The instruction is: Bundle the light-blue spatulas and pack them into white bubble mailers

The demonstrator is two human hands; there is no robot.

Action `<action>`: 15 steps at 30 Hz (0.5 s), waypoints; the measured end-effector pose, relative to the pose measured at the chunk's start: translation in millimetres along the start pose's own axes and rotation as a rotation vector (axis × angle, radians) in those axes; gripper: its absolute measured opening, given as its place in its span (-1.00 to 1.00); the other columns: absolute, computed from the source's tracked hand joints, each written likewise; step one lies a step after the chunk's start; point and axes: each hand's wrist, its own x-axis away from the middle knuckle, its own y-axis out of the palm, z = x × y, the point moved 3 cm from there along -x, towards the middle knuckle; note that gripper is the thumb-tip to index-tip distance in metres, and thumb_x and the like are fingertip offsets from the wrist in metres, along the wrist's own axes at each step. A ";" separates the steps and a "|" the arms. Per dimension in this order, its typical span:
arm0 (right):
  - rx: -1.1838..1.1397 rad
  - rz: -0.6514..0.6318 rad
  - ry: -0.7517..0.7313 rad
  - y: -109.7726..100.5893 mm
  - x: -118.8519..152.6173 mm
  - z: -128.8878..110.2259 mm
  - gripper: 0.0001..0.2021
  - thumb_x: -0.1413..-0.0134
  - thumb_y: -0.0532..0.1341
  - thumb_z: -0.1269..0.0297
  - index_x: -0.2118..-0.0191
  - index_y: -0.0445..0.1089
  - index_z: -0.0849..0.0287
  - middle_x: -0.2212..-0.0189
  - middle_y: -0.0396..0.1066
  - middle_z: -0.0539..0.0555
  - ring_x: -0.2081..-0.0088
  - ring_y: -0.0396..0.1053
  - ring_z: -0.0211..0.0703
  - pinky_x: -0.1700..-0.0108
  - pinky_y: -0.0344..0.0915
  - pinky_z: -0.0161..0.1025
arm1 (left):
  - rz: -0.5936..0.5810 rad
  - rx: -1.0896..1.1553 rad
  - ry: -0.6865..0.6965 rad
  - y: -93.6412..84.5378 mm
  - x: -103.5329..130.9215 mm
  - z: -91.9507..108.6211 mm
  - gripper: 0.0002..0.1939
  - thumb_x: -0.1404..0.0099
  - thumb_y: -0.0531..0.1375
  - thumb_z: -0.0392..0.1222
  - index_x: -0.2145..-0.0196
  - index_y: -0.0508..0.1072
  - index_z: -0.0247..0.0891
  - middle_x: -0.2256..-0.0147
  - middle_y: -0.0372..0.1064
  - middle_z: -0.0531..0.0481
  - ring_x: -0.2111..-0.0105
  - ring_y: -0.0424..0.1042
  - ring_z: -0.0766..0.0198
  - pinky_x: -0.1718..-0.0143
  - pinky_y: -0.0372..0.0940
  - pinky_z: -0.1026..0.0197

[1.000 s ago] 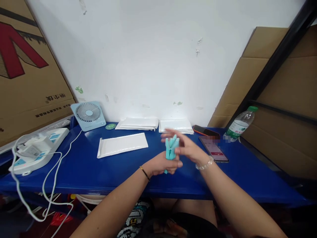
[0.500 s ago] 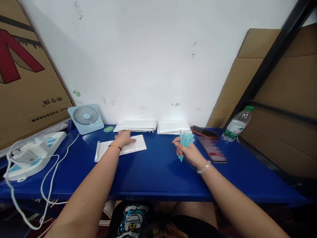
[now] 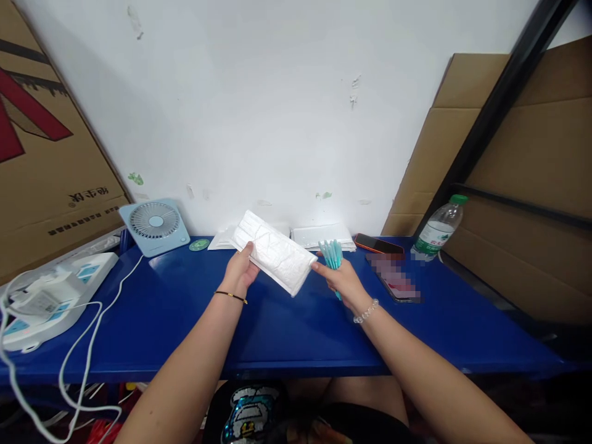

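Observation:
A white padded envelope (image 3: 277, 253) is tilted in the air above the blue table. My left hand (image 3: 241, 268) grips its left side, thumb on top and fingers partly hidden beneath. My right hand (image 3: 343, 279) is closed around a bundle of several thin light-blue sticks (image 3: 331, 253), which stand roughly upright in the fist. The right thumb and index finger meet the envelope's right corner. Behind, two low stacks of white envelopes lie against the wall, the left stack (image 3: 222, 239) partly covered by the held envelope and the right stack (image 3: 324, 237) beside it.
On the blue table (image 3: 296, 339) stand a light-blue fan (image 3: 156, 225) and a white power strip (image 3: 60, 308) with cables at the left. A green disc (image 3: 199, 245) lies near the fan. At the right are two phones (image 3: 398, 280) and a water bottle (image 3: 437, 231).
My left hand has lifted the envelope off the table and moved it right. My right hand, still holding the blue sticks, now touches the envelope's corner. The view has shifted slightly.

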 end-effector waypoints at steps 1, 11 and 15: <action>0.022 0.023 -0.004 1.0 -1.7 2.3 -0.68 0.21 0.37 0.19 0.27 0.39 0.16 0.73 0.06 -0.15 0.69 -0.02 -0.35 0.65 -0.07 -0.33 | 0.014 0.046 -0.018 1.3 3.6 -5.4 -0.79 -0.28 0.13 -0.39 0.11 0.38 -0.38 0.32 0.50 -0.12 0.34 0.52 0.27 0.17 0.44 0.15; 0.194 0.118 0.035 2.4 -4.6 2.2 -0.73 0.20 0.31 0.08 0.50 0.26 0.12 0.71 0.05 -0.12 0.63 0.01 -0.30 0.59 -0.02 -0.32 | 0.088 0.143 0.126 -3.4 30.7 -19.6 -0.77 -0.20 0.17 -0.49 0.18 0.40 -0.32 0.18 0.47 -0.11 0.18 0.48 0.25 0.06 0.40 0.11; 0.329 0.180 0.012 5.5 -5.4 -1.1 -0.65 0.27 0.33 0.17 0.65 0.10 0.11 0.69 0.07 -0.09 0.60 0.03 -0.31 0.56 -0.01 -0.31 | 0.074 0.113 0.151 -0.6 42.2 -21.5 -0.73 -0.21 0.17 -0.45 0.12 0.36 -0.31 0.10 0.42 -0.16 0.10 0.45 0.21 0.02 0.36 0.09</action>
